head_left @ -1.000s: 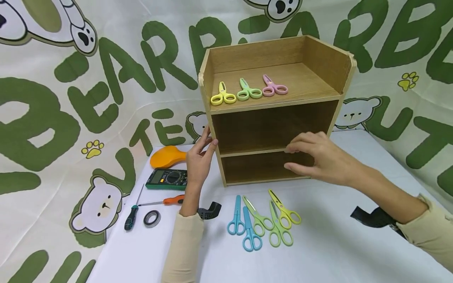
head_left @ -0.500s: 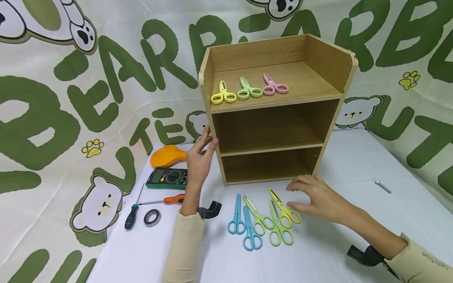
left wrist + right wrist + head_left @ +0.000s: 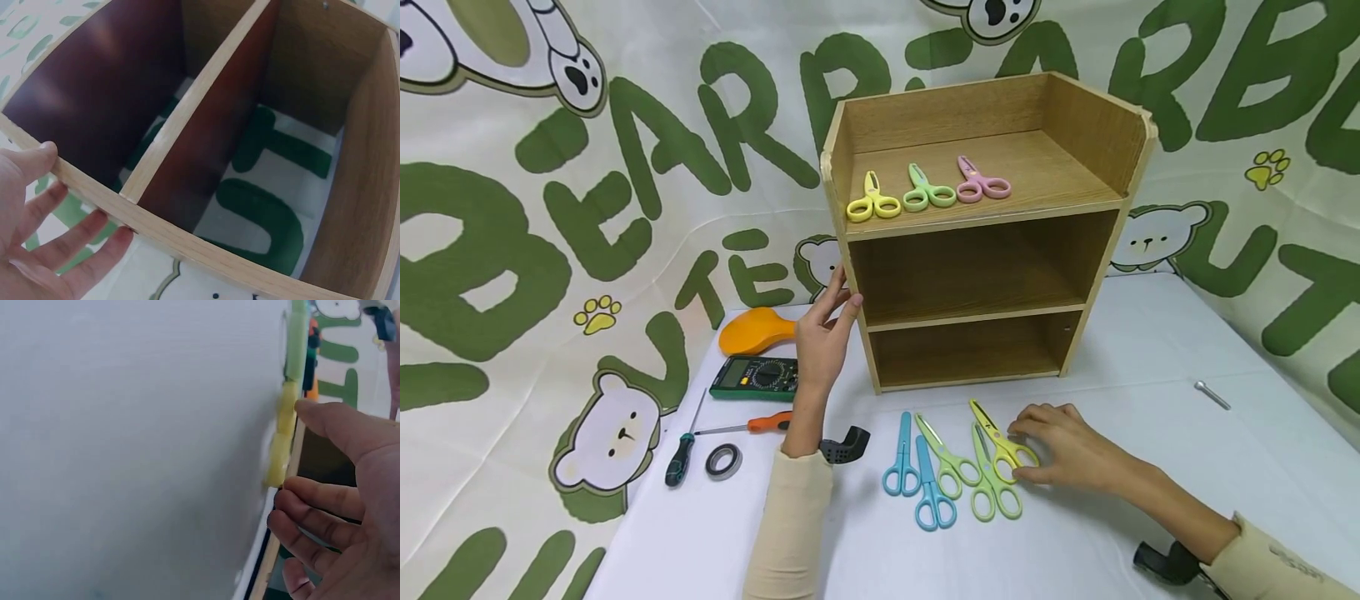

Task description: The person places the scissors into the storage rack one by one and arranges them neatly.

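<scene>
- A white backdrop [image 3: 445,479] printed with green letters and cartoon bears hangs behind a white tabletop [image 3: 1075,542]; hours are read across the head view, from its middle.
- At 8 o'clock a dark teal screwdriver [image 3: 679,460] lies with its shaft towards 1 o'clock, a roll of tape [image 3: 711,464] flat beside it.
- Next come an orange paddle [image 3: 752,331] near 9 o'clock, a multimeter [image 3: 752,377] at 8 and an orange-handled screwdriver [image 3: 766,422] between 7 and 8, all partly hidden by the left arm.
- The left hand [image 3: 822,343], at 8 o'clock close to the middle, rests its thumb on the front edge of the shelf unit [image 3: 985,222], fingers spread along its outer left side.
- The shelf unit stands upright towards 2 o'clock; small yellow [image 3: 872,195], green [image 3: 927,191] and pink scissors [image 3: 974,180] lie along its top.
- Blue scissors [image 3: 928,479], two pairs, lie around 6 o'clock; two light green pairs [image 3: 987,471] at 5.
- Between 4 and 5 the long yellow scissors [image 3: 996,437] lie flat, blades towards 11.
- The right hand [image 3: 1067,446], at 4 o'clock, curves beside them, thumb and fingers apart; I cannot tell whether they touch.
- A metal bolt [image 3: 1212,396] lies at half past three.
</scene>
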`<act>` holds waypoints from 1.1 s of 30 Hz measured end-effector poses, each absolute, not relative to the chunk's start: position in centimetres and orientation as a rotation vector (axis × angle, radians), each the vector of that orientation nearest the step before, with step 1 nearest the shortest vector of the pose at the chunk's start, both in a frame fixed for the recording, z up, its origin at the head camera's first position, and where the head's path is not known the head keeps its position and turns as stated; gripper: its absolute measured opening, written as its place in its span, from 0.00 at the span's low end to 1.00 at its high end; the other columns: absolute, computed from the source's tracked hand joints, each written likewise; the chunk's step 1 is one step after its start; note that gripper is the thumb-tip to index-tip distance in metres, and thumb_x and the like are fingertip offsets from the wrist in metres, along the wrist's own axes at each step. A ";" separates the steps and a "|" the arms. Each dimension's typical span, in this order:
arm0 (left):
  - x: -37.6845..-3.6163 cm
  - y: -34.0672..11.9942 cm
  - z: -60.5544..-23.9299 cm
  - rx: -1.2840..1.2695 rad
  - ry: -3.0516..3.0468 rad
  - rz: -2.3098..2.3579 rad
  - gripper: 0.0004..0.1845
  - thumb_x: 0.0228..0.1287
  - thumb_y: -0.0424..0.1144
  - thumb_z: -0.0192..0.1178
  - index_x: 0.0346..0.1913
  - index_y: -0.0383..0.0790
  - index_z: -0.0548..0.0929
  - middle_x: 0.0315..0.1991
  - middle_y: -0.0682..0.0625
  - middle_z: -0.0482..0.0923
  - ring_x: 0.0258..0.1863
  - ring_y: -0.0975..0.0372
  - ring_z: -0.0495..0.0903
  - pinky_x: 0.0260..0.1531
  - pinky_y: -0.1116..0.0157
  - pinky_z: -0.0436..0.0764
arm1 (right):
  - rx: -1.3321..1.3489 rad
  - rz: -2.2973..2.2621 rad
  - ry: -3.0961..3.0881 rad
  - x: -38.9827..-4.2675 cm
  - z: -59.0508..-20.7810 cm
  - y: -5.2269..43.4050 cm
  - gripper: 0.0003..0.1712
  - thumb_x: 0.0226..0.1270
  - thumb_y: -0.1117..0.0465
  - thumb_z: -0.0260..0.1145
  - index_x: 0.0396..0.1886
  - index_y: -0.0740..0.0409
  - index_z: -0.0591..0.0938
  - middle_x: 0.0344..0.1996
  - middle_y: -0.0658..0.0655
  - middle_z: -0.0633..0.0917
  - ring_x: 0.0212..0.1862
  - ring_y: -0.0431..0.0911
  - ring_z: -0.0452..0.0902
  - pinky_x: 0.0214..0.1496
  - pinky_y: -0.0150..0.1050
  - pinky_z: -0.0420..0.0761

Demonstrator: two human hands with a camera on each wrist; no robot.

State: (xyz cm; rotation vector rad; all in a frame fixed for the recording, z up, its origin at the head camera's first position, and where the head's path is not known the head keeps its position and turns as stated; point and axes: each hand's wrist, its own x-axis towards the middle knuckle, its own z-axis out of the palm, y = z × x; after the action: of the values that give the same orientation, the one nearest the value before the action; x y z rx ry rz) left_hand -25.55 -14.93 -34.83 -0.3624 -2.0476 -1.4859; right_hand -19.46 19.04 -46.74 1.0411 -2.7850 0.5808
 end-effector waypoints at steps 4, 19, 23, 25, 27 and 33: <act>-25.5 -15.0 -34.8 -0.365 -2.048 -1.483 0.27 0.72 0.35 0.61 0.72 0.41 0.71 0.68 0.49 0.73 0.59 0.53 0.79 0.52 0.54 0.83 | 1.052 0.605 -2.828 -19.5 -47.1 19.1 0.27 0.52 0.42 0.79 0.47 0.52 0.87 0.45 0.44 0.81 0.50 0.46 0.77 0.49 0.46 0.69; -25.4 -14.9 -34.7 -0.379 -2.044 -1.476 0.27 0.72 0.35 0.61 0.72 0.40 0.71 0.67 0.47 0.73 0.59 0.52 0.79 0.51 0.53 0.83 | 1.106 0.545 -2.792 -19.6 -47.6 18.9 0.34 0.51 0.34 0.77 0.48 0.54 0.87 0.46 0.44 0.79 0.48 0.42 0.74 0.50 0.46 0.68; -25.5 -14.9 -34.8 -0.373 -2.048 -1.475 0.27 0.72 0.34 0.60 0.72 0.39 0.70 0.68 0.47 0.73 0.59 0.51 0.79 0.52 0.53 0.83 | 1.114 0.524 -2.713 -19.6 -47.9 18.7 0.30 0.49 0.39 0.79 0.45 0.55 0.87 0.42 0.44 0.79 0.45 0.41 0.74 0.49 0.44 0.68; -25.5 -15.0 -34.7 -0.371 -2.050 -1.477 0.27 0.73 0.34 0.60 0.72 0.39 0.70 0.68 0.47 0.72 0.59 0.51 0.79 0.52 0.53 0.83 | 1.114 0.521 -2.683 -19.7 -48.1 18.6 0.29 0.48 0.41 0.80 0.43 0.55 0.88 0.41 0.44 0.79 0.45 0.41 0.74 0.49 0.43 0.68; -25.4 -15.0 -34.7 -0.366 -2.052 -1.477 0.27 0.73 0.34 0.60 0.72 0.39 0.70 0.68 0.47 0.72 0.59 0.51 0.79 0.52 0.53 0.83 | 1.105 0.528 -2.679 -19.6 -48.1 18.6 0.28 0.47 0.41 0.80 0.42 0.55 0.88 0.40 0.44 0.80 0.44 0.40 0.74 0.49 0.42 0.68; -25.6 -15.0 -34.8 -0.353 -2.060 -1.476 0.28 0.72 0.34 0.61 0.72 0.40 0.70 0.68 0.47 0.72 0.59 0.52 0.80 0.52 0.55 0.83 | 1.046 0.547 -2.698 -19.3 -48.0 18.9 0.27 0.46 0.39 0.79 0.40 0.51 0.87 0.38 0.41 0.80 0.42 0.38 0.74 0.47 0.41 0.68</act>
State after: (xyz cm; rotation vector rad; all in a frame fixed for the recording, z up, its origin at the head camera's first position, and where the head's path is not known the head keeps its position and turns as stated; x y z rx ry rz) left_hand -25.55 -14.99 -34.79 -0.3530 -2.0600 -1.4757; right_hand -19.25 18.89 -47.95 1.0456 -2.6980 0.5467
